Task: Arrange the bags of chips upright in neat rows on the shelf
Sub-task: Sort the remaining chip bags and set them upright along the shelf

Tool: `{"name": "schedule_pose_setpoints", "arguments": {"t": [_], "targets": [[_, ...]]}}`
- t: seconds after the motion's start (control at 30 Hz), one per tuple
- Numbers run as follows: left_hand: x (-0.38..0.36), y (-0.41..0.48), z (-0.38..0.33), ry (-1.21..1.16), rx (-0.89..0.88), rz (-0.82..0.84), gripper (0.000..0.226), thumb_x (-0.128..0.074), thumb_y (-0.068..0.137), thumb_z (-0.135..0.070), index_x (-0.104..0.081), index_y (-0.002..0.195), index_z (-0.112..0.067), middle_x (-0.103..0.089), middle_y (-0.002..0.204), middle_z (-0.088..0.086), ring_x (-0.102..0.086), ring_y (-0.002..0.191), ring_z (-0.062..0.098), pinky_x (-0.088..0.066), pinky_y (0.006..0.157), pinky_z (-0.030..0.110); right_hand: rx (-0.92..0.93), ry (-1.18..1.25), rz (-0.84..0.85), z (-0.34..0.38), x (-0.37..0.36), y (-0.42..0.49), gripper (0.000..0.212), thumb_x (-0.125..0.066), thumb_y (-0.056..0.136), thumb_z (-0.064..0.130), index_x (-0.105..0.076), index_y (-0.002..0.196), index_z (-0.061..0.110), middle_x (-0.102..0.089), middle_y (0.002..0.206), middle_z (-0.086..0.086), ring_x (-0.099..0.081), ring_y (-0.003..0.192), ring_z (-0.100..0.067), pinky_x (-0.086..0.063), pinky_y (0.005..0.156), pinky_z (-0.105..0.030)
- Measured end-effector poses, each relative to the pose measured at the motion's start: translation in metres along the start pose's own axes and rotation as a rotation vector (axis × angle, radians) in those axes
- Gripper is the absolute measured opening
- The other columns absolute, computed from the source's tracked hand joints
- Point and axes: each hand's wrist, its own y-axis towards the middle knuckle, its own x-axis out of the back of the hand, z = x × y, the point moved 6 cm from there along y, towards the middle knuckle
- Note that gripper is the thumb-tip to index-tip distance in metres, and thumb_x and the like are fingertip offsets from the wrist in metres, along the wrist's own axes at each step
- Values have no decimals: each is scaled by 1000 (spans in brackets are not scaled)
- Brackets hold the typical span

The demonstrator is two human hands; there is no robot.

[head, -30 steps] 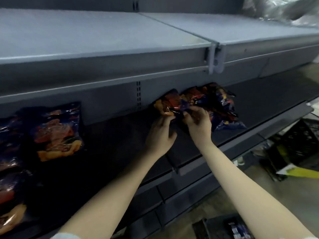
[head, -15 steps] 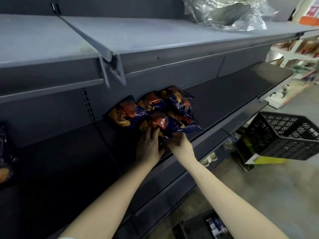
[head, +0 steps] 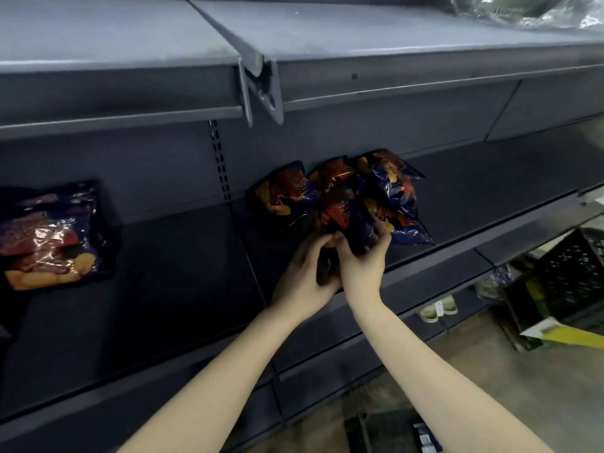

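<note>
Bags of chips (head: 392,188) are bunching together against the back panel of the dark middle shelf (head: 183,289), just right of centre. One dark blue front bag (head: 343,214) is leaning on them, tilted rather than upright. Both of the person's hands are grasping it. The left hand (head: 304,279) is curling its fingers around the bag's lower left corner. The right hand (head: 362,266), touching the left at its three o'clock, is wrapping thumb and fingers around the bottom edge. Well apart at nine o'clock, a lone bag (head: 49,237) is leaning against the same back panel. Down at four o'clock, past the shelf's front edge, a black plastic crate (head: 572,273) is sitting beside a yellow-green carton (head: 562,335).
</note>
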Motion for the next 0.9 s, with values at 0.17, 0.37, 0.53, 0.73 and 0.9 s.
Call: {"name": "schedule_pose_setpoints", "arguments": {"t": [0.17, 0.37, 0.53, 0.73, 0.9], "targets": [[58, -13, 7, -63, -46, -236, 55, -57, 80, -20, -39, 131, -31, -43, 132, -10, -39, 124, 4, -30, 104, 17, 33, 159, 76, 19, -26, 0, 43, -59, 90, 10, -43, 129, 19, -63, 113, 4, -62, 101, -3, -49, 90, -27], [162, -43, 51, -331, 158, -486, 53, -61, 82, -33, -40, 130, -28, -47, 132, -2, -47, 121, 5, -40, 98, 19, -94, 311, 482, 21, -108, -31, 26, -51, 95, 10, -57, 120, 7, -68, 105, -6, -64, 100, -21, -48, 91, -37], [232, -86, 86, -654, 460, -251, 48, -67, 70, -49, -58, 115, -35, -66, 115, -9, -61, 109, 11, -46, 96, 35, -214, 395, 801, 27, -177, -87, 14, -53, 92, 10, -65, 98, 14, -74, 87, 0, -69, 83, -16, -54, 74, -27], [273, -144, 94, -624, 491, -370, 27, -53, 88, -4, -56, 102, -26, -71, 80, -17, -66, 78, -4, -50, 66, 12, -187, 371, 1050, 36, -235, -146, 17, -55, 94, 25, -67, 103, 17, -72, 101, -3, -67, 97, -20, -53, 83, -30], [309, -180, 105, -563, 529, -600, 27, -65, 82, -8, -58, 98, -28, -68, 92, -12, -65, 85, 2, -52, 74, 16, -201, 261, 1260, 32, -258, -178, 95, -78, 60, 62, -40, 139, 25, -54, 137, -4, -53, 125, -21, -47, 99, -40]]}}
